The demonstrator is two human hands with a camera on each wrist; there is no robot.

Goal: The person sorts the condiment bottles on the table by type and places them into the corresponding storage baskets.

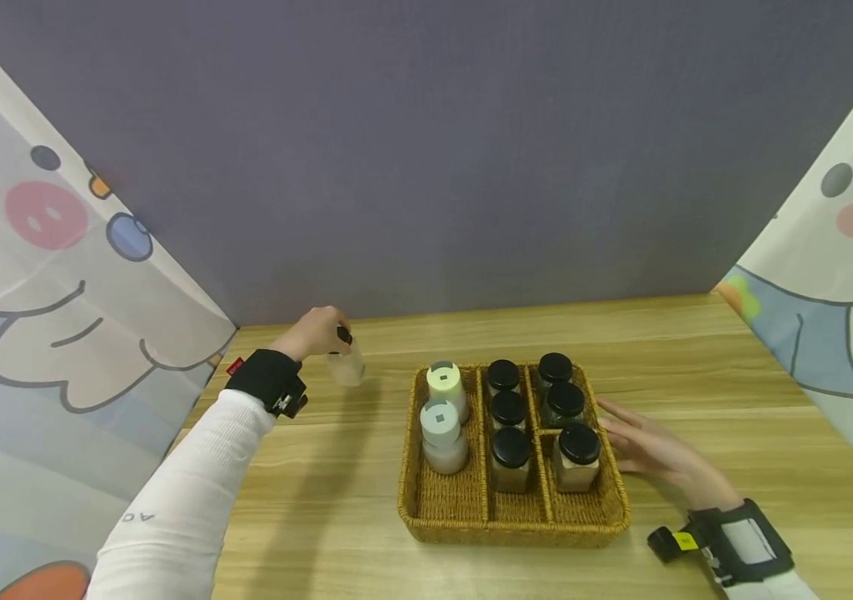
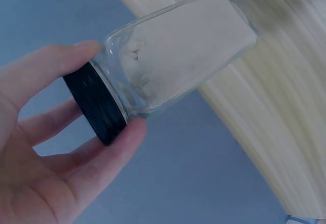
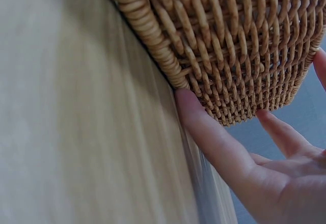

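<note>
My left hand (image 1: 319, 332) pinches the black lid of a glass jar (image 2: 178, 51) between thumb and fingers. Pale powder with a few small lumps fills most of that jar. It is at the back left of the table, well left of the wicker basket (image 1: 520, 536); whether its base touches the wood I cannot tell. At the basket's right side, my right hand (image 1: 655, 454) rests its extended fingertips against the woven wall (image 3: 239, 56). Nothing is gripped in it.
Inside the divided basket, two bottles with pale caps (image 1: 440, 425) stand in the left compartment. Several black-lidded jars (image 1: 511, 450) fill the middle and right ones. A grey panel (image 1: 456, 167) rises behind the wooden table (image 1: 336, 517), with cartoon-print cloth (image 1: 44, 333) at both sides.
</note>
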